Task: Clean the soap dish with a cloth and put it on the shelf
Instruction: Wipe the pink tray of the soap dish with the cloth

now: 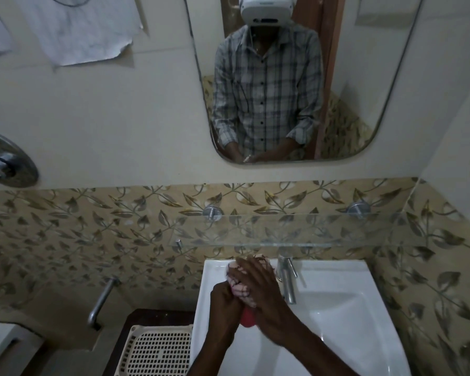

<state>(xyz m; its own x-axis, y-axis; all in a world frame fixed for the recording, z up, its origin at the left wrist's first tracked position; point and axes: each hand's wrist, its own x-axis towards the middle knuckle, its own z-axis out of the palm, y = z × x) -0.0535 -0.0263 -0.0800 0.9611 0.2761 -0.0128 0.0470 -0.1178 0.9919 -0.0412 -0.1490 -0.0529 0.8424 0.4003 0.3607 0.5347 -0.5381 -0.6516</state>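
Both hands meet over the left part of the white sink. My left hand grips a red soap dish, of which only a small lower part shows. My right hand presses a pale checked cloth over the dish, fingers spread across the cloth. Most of the dish is hidden by the cloth and my hands. A clear glass shelf runs along the leaf-patterned wall just above the sink, with nothing on it.
A chrome tap stands right beside my right hand. A cream perforated basket sits left of the sink. A mirror hangs above the shelf, and a chrome grab bar sticks out at left.
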